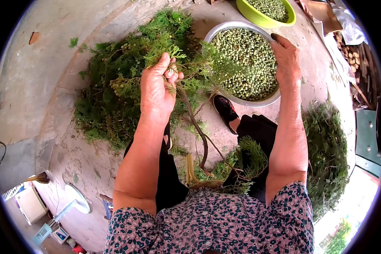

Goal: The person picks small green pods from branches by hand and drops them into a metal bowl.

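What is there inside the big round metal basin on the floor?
The metal basin holds many small, roundish green pieces. Leafy sprigs hide some on the left; the right hand covers part of the edge. The pieces cover the bottom, which cannot be seen.

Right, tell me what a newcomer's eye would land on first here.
Probably the big metal bowl of small green pods, upper right of centre, with the right hand at its right rim. Next might come the heap of green branches on the left, where the left hand holds a leafy sprig.
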A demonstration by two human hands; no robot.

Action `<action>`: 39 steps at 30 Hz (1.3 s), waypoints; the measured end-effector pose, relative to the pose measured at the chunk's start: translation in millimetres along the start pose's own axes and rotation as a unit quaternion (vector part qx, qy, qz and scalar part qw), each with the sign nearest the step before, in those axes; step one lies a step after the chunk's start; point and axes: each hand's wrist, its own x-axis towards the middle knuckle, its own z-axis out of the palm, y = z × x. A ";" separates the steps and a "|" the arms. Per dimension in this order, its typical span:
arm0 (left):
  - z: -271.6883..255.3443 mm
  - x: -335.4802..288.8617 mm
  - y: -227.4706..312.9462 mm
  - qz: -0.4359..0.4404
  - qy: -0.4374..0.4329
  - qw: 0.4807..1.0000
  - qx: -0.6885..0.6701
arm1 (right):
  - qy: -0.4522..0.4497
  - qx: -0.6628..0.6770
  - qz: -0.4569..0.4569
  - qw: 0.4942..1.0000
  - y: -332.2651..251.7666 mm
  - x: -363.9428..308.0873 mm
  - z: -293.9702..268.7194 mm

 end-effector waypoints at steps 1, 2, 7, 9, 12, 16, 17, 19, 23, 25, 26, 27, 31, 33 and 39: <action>0.4 -0.3 1.1 0.002 0.004 1.000 0.000 | 0.027 -0.020 -0.002 0.999 1.2 1.6 -1.0; 0.8 -0.3 1.6 0.004 0.007 1.000 0.000 | 0.027 -0.020 -0.002 0.999 2.7 1.4 -1.4; 0.6 -1.3 0.1 0.009 -0.024 1.000 -0.001 | -0.014 -0.047 0.006 0.999 -6.6 -10.3 -0.3; 2.4 -2.3 1.2 0.017 0.001 1.000 0.010 | -0.117 -0.030 -0.005 0.993 -17.3 -26.2 12.5; 0.6 -2.8 1.4 0.022 -0.010 1.000 0.005 | -0.351 -0.167 -0.223 0.894 -30.3 -63.1 42.0; 0.5 -3.0 5.8 0.041 0.000 0.999 0.007 | -0.479 -0.502 -0.322 0.643 -21.7 -98.2 52.5; -1.3 -3.4 9.3 0.035 -0.004 0.999 0.000 | -0.479 -0.502 -0.322 0.644 -14.2 -94.6 48.3; -1.2 -3.8 15.1 0.025 -0.015 1.000 -0.010 | -0.503 -0.331 -0.226 0.766 7.5 -77.8 33.0; -0.5 -8.6 25.6 0.025 0.022 0.999 -0.005 | -0.523 -0.342 -0.086 0.776 -23.5 -57.0 23.6; -4.6 -10.5 25.0 0.030 0.033 0.999 -0.002 | -0.513 -0.330 -0.068 0.790 -12.2 -53.6 26.7; -8.0 -9.4 24.4 0.034 -0.012 0.999 0.004 | -0.495 -0.328 -0.076 0.801 -8.0 -57.0 30.2; -7.2 -7.5 23.1 0.040 -0.014 0.999 0.012 | -0.498 -0.330 -0.039 0.801 -8.6 -54.9 33.4; -5.2 -6.1 24.1 0.034 -0.037 0.998 0.042 | -0.505 -0.325 -0.162 0.783 10.8 -68.7 49.3; -1.8 -9.9 20.2 0.050 -0.012 0.995 0.090 | -0.495 -0.301 -0.156 0.800 23.5 -81.4 60.1; 16.1 -28.9 -17.4 0.137 -0.071 0.945 0.289 | -0.501 -0.170 0.080 0.845 39.8 -102.5 93.3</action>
